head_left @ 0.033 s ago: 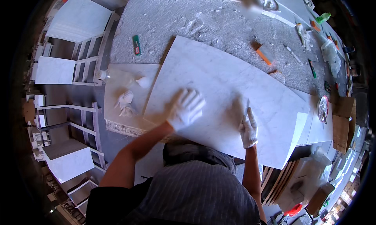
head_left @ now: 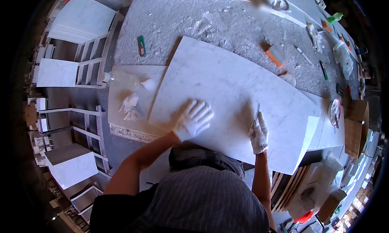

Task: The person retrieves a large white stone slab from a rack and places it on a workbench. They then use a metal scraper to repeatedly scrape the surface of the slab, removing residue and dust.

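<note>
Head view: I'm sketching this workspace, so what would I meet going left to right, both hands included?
Crumpled white bundle, left gloved hand, right gloved hand with a slim blade, slender white stick, round dish, cardboard box.

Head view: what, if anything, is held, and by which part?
A thin, pale tool, by its covered near end, in the white-gloved right grip.

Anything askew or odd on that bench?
Yes: the big marble slab sits skewed, overlapping the lower slab at left, and its near right corner juts past the edge of the powdery bench. Crumpled white material lies loose on the lower slab. I can't make out any cracks.
</note>
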A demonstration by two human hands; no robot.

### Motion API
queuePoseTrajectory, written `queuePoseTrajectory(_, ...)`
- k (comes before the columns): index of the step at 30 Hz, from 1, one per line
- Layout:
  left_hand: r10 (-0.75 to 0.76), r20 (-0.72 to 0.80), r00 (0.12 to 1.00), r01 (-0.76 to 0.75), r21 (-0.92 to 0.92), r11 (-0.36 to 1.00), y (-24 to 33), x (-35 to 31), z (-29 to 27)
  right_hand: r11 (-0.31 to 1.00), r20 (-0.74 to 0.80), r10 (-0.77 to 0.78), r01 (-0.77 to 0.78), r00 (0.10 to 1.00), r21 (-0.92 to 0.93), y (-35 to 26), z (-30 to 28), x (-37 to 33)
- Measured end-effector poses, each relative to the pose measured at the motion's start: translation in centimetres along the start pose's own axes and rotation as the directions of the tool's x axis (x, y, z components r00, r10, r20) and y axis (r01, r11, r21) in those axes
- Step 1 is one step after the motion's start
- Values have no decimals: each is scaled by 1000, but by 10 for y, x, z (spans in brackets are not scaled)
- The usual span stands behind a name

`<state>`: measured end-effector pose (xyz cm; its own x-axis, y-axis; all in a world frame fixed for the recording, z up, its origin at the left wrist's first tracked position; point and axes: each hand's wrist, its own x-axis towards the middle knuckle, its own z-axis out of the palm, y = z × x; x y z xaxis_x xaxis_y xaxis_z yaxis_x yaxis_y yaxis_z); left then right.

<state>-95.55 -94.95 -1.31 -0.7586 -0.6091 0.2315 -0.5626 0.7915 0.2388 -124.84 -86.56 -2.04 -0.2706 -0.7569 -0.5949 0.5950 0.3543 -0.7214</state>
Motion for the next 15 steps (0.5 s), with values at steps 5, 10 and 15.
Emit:
queuePoseTrajectory(5,-212,102,972,213,3,977,13,-66,-21,1000,20,8,-7,1000,-29,-6,-11,-5)
queuePoseTrajectory(10,-380,-73,922,386,120,915,-4,-97,-37,995,103,-27,37,994,-97,-2,-14,0)
queuePoseTrajectory(15,-417,-184,890,409,-82,909,10,-81,-37,997,160,13,0,987,-80,9,-7,-14)
